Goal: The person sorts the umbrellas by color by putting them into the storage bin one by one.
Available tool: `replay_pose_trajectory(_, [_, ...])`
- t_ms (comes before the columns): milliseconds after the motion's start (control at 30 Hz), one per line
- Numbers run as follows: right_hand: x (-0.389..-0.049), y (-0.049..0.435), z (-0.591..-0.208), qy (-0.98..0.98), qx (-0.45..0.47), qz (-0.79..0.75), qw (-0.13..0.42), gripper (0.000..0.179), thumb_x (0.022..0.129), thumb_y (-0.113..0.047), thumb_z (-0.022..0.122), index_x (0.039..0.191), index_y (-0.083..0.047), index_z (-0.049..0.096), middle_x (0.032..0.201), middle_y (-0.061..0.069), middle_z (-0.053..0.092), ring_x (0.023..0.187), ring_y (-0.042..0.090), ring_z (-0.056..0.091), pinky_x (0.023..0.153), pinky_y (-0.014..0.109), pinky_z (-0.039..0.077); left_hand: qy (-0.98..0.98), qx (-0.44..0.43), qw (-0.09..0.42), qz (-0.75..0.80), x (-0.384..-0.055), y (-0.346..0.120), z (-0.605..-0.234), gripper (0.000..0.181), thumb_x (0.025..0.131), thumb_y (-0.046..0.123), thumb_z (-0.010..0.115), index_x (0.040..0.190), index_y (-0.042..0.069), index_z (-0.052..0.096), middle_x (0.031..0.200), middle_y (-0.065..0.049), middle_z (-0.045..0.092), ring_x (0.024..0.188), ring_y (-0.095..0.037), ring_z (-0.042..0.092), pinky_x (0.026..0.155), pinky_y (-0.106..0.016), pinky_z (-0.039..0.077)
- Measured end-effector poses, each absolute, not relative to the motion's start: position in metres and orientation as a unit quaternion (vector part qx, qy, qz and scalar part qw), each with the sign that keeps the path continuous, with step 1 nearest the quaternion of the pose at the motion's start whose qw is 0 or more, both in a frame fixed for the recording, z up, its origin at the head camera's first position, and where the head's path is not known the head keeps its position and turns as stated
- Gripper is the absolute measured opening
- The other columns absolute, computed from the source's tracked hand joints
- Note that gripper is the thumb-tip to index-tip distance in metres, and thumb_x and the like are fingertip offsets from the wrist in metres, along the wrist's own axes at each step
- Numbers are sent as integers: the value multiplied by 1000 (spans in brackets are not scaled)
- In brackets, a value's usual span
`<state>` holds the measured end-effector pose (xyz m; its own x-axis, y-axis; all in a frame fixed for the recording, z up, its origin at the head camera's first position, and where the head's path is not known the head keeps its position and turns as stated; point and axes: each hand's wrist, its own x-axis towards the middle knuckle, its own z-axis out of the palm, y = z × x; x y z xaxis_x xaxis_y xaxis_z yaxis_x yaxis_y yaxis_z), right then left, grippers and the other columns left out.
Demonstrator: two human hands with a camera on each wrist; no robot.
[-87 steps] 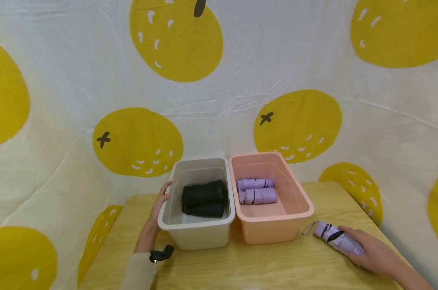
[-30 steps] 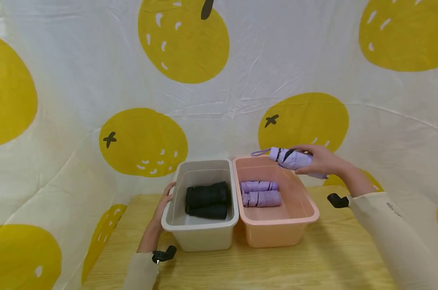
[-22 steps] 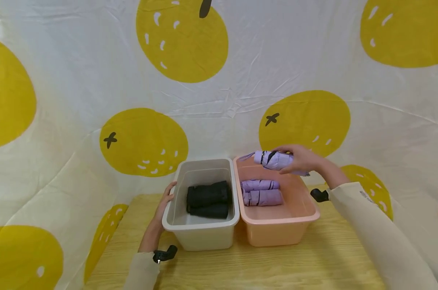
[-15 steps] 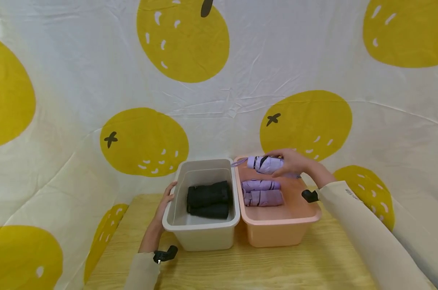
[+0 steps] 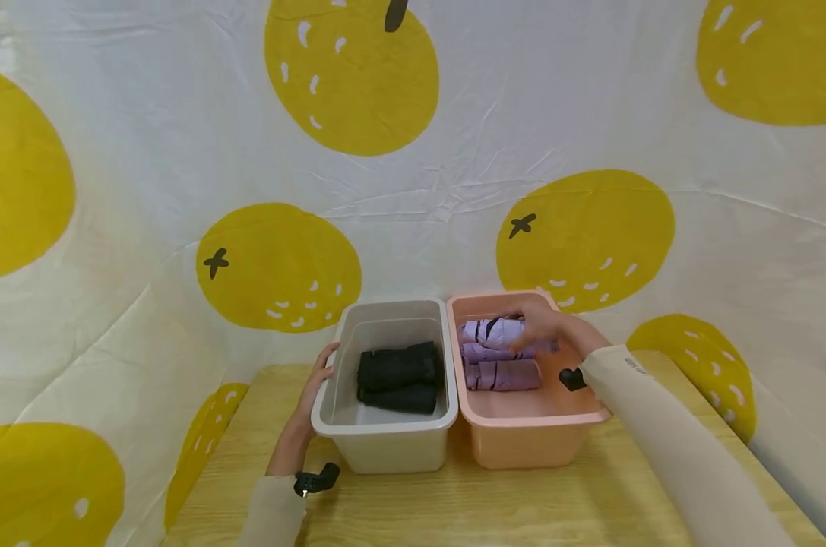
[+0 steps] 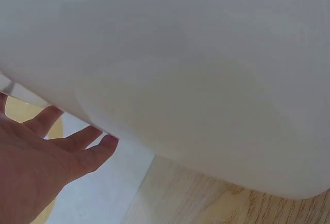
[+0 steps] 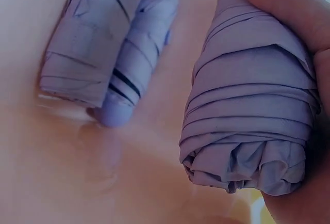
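My right hand point(image 5: 537, 323) grips a folded lilac umbrella point(image 5: 500, 333), held level inside the back of the pink bin point(image 5: 532, 420). The right wrist view shows the thumb and palm around this umbrella point(image 7: 250, 105), its gathered cloth end toward the camera. Two more folded lilac umbrellas lie side by side on the bin floor: a duller one point(image 5: 504, 375) in front and a second point(image 7: 142, 53) beside it. My left hand point(image 5: 313, 384) rests with its fingers against the left rim of the grey bin point(image 5: 392, 429); the left wrist view shows the fingers point(image 6: 82, 157) loosely extended at the rim.
Two black folded bundles point(image 5: 397, 366) lie in the grey bin, which stands right beside the pink one. Both bins are on a wooden table point(image 5: 413, 509). A white cloth point(image 5: 413, 251) with yellow fruit print hangs behind and at the sides.
My right hand has lifted the umbrella off the table right of the pink bin, carried it left over the rim and lowered it inside. The left hand stays on the grey bin.
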<state>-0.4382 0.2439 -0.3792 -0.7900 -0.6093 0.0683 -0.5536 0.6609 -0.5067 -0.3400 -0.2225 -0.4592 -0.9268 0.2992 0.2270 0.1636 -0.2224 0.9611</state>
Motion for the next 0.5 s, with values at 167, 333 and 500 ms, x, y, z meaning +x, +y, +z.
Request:
replay_pose_trajectory(167, [-446, 246, -391, 915, -317, -239, 76, 64, 67, -21, 90, 126, -15, 67, 121, -1, 65, 101, 16, 56, 87, 38, 48, 616, 169, 50, 768, -336, -218, -448, 48, 106, 7, 23, 151, 4, 10, 146, -21, 21, 121, -27, 38, 99, -44, 36])
replay_pose_trajectory(333, [-451, 243, -402, 922, -315, -209, 89, 64, 66, -23, 91, 126, -19, 67, 119, -5, 65, 93, 15, 55, 82, 34, 49, 623, 181, 45, 759, -336, -217, -454, 46, 106, 12, 25, 151, 8, 13, 141, -13, 29, 120, -27, 39, 96, -42, 39])
replay_pose_trajectory(500, [-454, 234, -407, 921, -316, -204, 104, 61, 66, -19, 90, 123, -19, 68, 116, -6, 65, 86, 14, 55, 76, 32, 49, 594, 242, 25, 767, -361, -233, -489, 57, 102, 27, 44, 152, 14, 22, 147, -19, 29, 122, -33, 39, 97, -46, 40])
